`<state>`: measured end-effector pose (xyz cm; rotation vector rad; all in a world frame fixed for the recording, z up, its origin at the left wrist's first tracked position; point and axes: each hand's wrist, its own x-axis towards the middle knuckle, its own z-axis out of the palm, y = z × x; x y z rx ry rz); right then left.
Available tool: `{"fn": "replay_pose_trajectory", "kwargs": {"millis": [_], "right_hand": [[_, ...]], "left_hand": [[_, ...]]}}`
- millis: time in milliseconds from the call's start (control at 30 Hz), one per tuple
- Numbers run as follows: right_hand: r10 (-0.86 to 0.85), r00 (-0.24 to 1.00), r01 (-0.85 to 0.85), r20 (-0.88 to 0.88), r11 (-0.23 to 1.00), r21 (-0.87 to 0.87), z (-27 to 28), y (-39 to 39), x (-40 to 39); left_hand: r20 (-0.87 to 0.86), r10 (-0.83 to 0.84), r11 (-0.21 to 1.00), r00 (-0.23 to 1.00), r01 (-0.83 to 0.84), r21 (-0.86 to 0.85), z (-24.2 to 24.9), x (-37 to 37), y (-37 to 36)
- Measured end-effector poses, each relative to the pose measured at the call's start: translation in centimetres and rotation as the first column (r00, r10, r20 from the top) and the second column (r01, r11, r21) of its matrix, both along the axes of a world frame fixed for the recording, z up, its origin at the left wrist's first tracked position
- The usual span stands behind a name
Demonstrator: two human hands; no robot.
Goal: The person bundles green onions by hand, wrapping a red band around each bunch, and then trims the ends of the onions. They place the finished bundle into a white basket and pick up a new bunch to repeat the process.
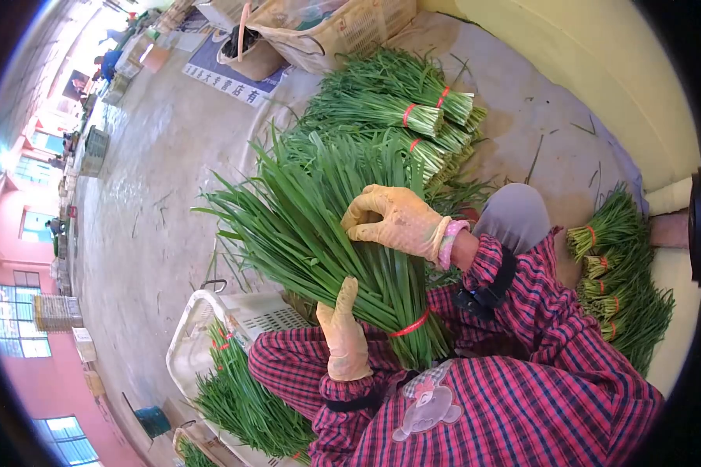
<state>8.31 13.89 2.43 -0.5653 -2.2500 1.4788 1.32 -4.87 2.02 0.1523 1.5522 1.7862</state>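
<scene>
A large bunch of long green leaves (311,210), tied near its lower end with a red band (410,323), leans across my lap with its tips fanned to the upper left. My right hand (397,220), in a yellowish glove, is over the upper side of the bunch, thumb and fingertips brought together at the leaves; what they pinch is too small to make out. Along the lower edge of the bunch lies my left hand (343,333), also gloved, with its thumb pointing up against the leaves and its other fingers hidden beneath them.
Banded bunches (424,117) are piled on the floor ahead, and smaller ones (611,288) lie at the right. A white crate (187,342) with greens stands at the lower left. Beyond the pile are a large basket (366,35) and a smaller one (253,62). People are far off.
</scene>
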Motion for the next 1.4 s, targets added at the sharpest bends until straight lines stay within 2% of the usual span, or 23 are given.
{"fn": "replay_pose_trajectory", "kwargs": {"millis": [100,200,267,333,400,467,533,600,633,667,700,733,833,867,933,1033,1100,1167,1200,1233,1267,1333,1400], "right_hand": [[0.015,0.998,-0.017,-0.061,0.999,-0.033,0.3,0.5,0.3],[0.034,0.999,-0.028,-0.036,0.989,0.148,1.4,1.5,0.7],[-0.041,0.976,0.091,-0.215,0.969,0.228,1.4,2.8,0.7],[-0.237,0.938,0.259,-0.254,0.964,0.054,2.4,3.5,1.0],[-0.381,0.908,0.285,-0.173,0.866,-0.41,3.0,3.2,1.4],[-0.34,0.901,0.295,-0.268,0.936,-0.193,1.5,1.0,1.7],[-0.168,0.986,0.167,-0.001,0.98,-0.111,0.9,-3.0,3.3],[-0.084,0.996,0.08,0.027,0.987,0.14,-1.6,-6.7,3.6],[-0.086,0.996,0.081,0.029,0.987,0.138,-2.1,-6.9,3.3],[-0.088,0.995,0.081,-0.052,0.988,-0.135,-2.4,-7.2,2.8],[-0.111,0.985,0.05,-0.133,0.918,-0.393,-2.9,-7.2,2.5],[-0.12,0.99,0.078,-0.072,0.9,-0.428,-3.7,-6.0,2.6],[-0.25,0.946,-0.073,-0.208,0.463,-0.884,-3.6,-4.5,3.2],[-0.247,0.946,-0.074,-0.211,0.47,-0.88,-3.5,-4.2,3.5],[-0.285,0.931,-0.143,-0.23,0.295,-0.945,-3.4,-3.6,4.0],[-0.259,0.918,-0.248,-0.3,0.216,-0.944,-3.5,-3.6,3.9],[-0.19,0.887,-0.402,-0.42,0.129,-0.907,-3.2,-4.0,3.7],[-0.141,0.913,-0.365,-0.384,0.143,-0.92,-2.5,-5.0,3.4],[-0.103,0.935,-0.321,-0.34,0.161,-0.933,-2.3,-5.2,3.1],[-0.051,0.874,-0.46,-0.483,0.233,-0.857,-2.1,-5.1,2.7],[-0.05,0.871,-0.466,-0.489,0.233,-0.854,-1.7,-5.2,2.8],[-0.133,0.895,-0.23,-0.426,0.682,-0.694,0.2,-5.7,3.0],[-0.204,0.896,-0.106,-0.395,0.765,-0.635,-0.8,-6.1,2.2]], "left_hand": [[0.002,-0.003,1.0,1.0,0.003,0.006,0.0,-0.1,0.0],[-0.015,0.002,1.0,1.0,-0.002,0.008,-0.3,-0.2,-0.1],[-0.033,0.006,1.0,0.999,-0.005,0.013,-0.6,-0.3,-0.1],[-0.033,0.033,0.999,0.999,-0.033,0.016,-0.9,-0.5,-0.3],[-0.006,0.06,0.998,0.998,-0.06,0.006,-1.3,-1.1,-0.5],[0.024,0.09,0.996,0.996,-0.09,0.003,-1.2,-1.5,-0.5],[0.067,0.179,0.983,0.982,-0.181,0.019,-0.8,-1.8,-0.2],[0.076,0.175,0.984,0.982,-0.178,0.027,1.2,-1.4,0.2],[0.063,0.123,0.992,0.99,-0.123,-0.007,1.8,-1.2,0.4],[0.05,0.068,0.997,0.996,-0.066,-0.042,2.1,-1.0,0.5],[-0.06,-0.017,0.996,0.998,0.022,0.085,2.2,-0.8,0.4],[-0.063,-0.02,0.996,0.998,0.025,0.088,2.6,-0.7,0.2],[-0.352,-0.038,0.999,0.935,0.034,-0.018,5.2,-1.0,-1.0],[-0.349,-0.081,0.996,0.933,0.062,-0.066,5.3,-1.8,-2.4],[-0.13,-0.346,0.924,0.929,0.313,-0.222,5.4,-3.8,-4.9],[-0.048,-0.399,0.891,0.916,0.374,-0.258,3.2,-3.0,-5.2],[-0.142,-0.276,0.956,0.951,0.256,-0.144,2.0,-1.8,-3.2],[-0.15,-0.208,0.978,0.967,0.203,-0.046,1.3,-2.0,-1.1],[0.005,-0.195,0.977,0.981,0.194,0.087,1.0,-2.4,-0.3],[0.159,-0.201,0.963,0.967,0.166,0.213,0.8,-2.8,0.1],[0.152,-0.2,0.963,0.968,0.166,0.211,0.3,-2.6,0.6],[-0.062,0.061,0.99,0.996,-0.052,0.13,-0.5,-1.6,1.7],[-0.138,0.042,0.997,0.989,-0.032,0.072,-0.1,-0.6,2.1]]}}
